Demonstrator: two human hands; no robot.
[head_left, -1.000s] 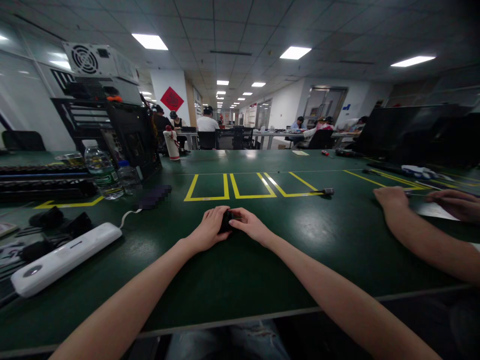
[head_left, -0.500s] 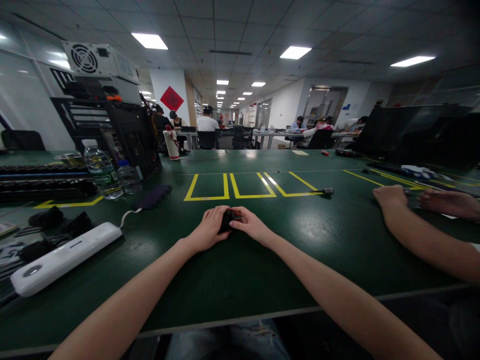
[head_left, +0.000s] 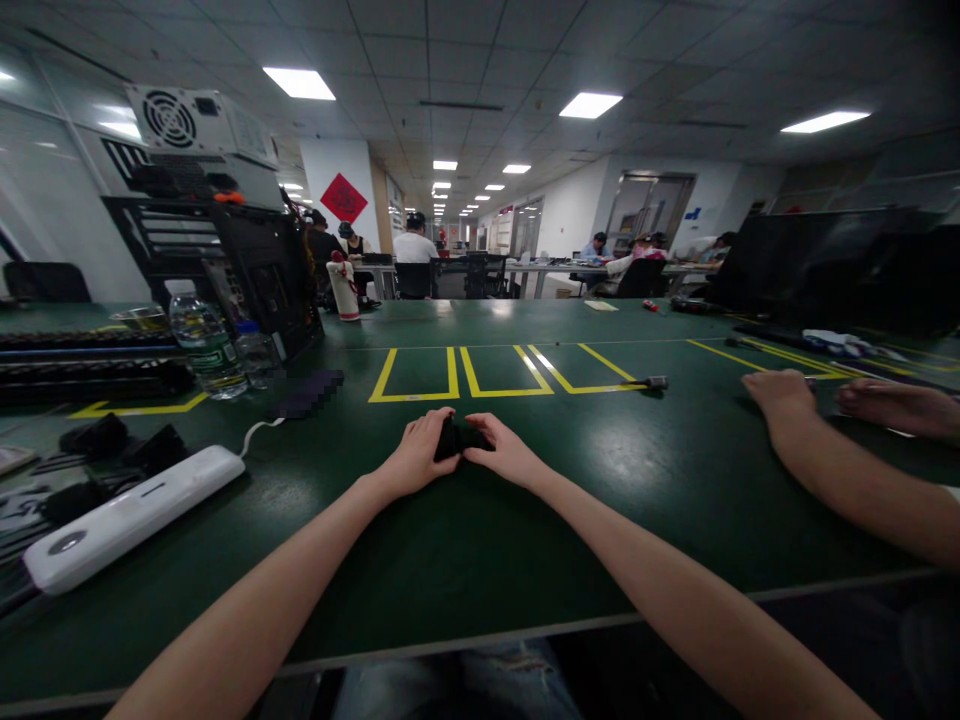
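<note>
Left hand (head_left: 415, 462) and right hand (head_left: 504, 455): both rested on the green table (head_left: 465, 560), each grip closed on a small black object (head_left: 452, 439) pinched between the fingertips, possibly a folded piece or a clip; its make could not be told. Object sat at table centre, just short of the yellow taped boxes (head_left: 495, 372). White power strip (head_left: 127, 520) lay well to the left; water bottle (head_left: 202, 348) stood behind it. A co-worker's hands (head_left: 784, 395) rested at the right edge.
</note>
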